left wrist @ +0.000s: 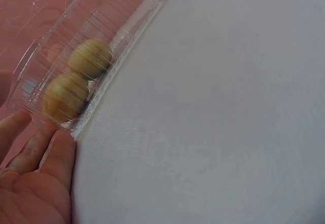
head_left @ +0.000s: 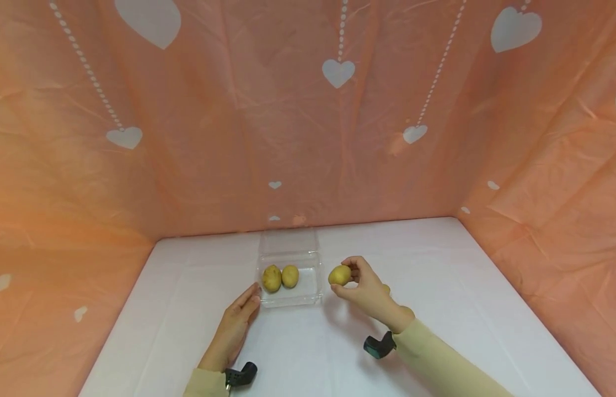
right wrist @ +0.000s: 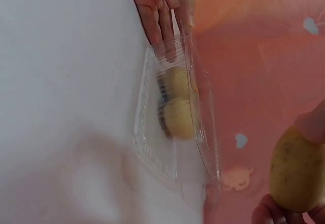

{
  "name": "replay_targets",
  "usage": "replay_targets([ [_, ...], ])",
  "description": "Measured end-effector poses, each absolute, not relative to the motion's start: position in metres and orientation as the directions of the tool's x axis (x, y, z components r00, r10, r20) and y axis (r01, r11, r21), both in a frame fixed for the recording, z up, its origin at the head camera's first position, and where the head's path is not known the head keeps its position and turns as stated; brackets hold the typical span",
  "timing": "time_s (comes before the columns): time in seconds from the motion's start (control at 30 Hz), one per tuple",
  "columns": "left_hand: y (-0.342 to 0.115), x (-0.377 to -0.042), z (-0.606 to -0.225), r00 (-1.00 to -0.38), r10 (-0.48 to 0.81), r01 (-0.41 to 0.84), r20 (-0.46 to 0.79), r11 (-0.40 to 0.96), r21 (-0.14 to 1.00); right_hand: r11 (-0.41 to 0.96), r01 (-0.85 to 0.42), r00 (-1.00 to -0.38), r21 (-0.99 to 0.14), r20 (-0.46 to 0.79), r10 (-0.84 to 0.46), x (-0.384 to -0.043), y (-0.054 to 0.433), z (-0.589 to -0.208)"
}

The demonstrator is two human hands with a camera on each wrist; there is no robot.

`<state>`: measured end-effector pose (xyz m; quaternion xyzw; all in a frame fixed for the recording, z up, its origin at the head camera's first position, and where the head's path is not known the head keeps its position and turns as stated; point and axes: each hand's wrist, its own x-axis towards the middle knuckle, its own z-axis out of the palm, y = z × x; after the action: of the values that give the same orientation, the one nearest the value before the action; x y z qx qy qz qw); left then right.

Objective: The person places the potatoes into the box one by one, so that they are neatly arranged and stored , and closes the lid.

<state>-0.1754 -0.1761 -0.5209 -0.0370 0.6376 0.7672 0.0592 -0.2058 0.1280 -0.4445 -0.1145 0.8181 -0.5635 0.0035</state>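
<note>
Two boxed potatoes [head_left: 271, 278] — another [head_left: 339, 275] in grip [head_left: 370, 294]

Clear plastic clamshell [head_left: 310, 281], w/ lid [head_left: 289, 241] open toward far side, L wall right at fingertips of L hand [head_left: 233, 326]. In L part of base, side by side: 2 whole, unpeeled yellow potatoes, i.e. lgr. potato w/ brownish marks [head_left: 272, 279] on L, smlr. potato [head_left: 290, 276] just R of it. Oval, speckled potato [head_left: 339, 275] pinched btwn thumb & fingers of R hand [head_left: 365, 292], raised, R of clamshell. Mostly hidden potato [head_left: 386, 289], only a sliver visible past R hand.
</note>
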Motion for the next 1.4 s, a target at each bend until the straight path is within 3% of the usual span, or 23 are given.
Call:
replay_targets([
  [0.43, -0.177, -0.175, -0.522, -0.992, 0.045, -0.122, -0.116, -0.201, 0.972, 0.421, -0.236, -0.955, -0.876, 0.128, -0.269, -0.237, 0.083, -0.458],
  [0.77, -0.178, -0.175, -0.525, -0.994, 0.039, -0.11, -0.104, -0.204, 0.973, 0.658, -0.307, -0.947, -0.688, 0.154, -0.281, -0.255, 0.066, -0.472],
  [1.4, -0.178, -0.175, -0.524, -0.993, 0.046, -0.118, -0.111, -0.206, 0.971, 0.77, -0.291, -0.949, -0.568, 0.068, -0.308, -0.263, 0.053, -0.471],
])
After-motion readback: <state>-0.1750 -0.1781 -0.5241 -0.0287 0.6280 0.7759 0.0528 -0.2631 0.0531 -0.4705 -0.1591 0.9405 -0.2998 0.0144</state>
